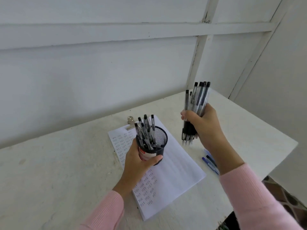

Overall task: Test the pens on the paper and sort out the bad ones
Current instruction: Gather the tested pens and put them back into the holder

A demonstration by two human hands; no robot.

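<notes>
White table [66,163]: left hand [139,161] grips mesh pen cup [155,146]; raised right hand [202,122] clutches pen bundle [198,100] upright.

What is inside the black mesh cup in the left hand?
Several clear pens with black ends stand in the mesh cup. Their lower parts and the cup's bottom are hidden by its wall and the left hand.

A stack of paper [179,165] lies mid-tabletop [58,163], with its clip [130,124] at the far end. Over the paper's left part, the left grip [139,161] holds a mesh pen holder [159,138] with pens [145,123] standing in it. To the right, the right grip [204,123] holds a bundle of pens [200,97] upright above the tabletop. Loose pens [210,161] lie just right of the paper, partly behind the right forearm.
</notes>
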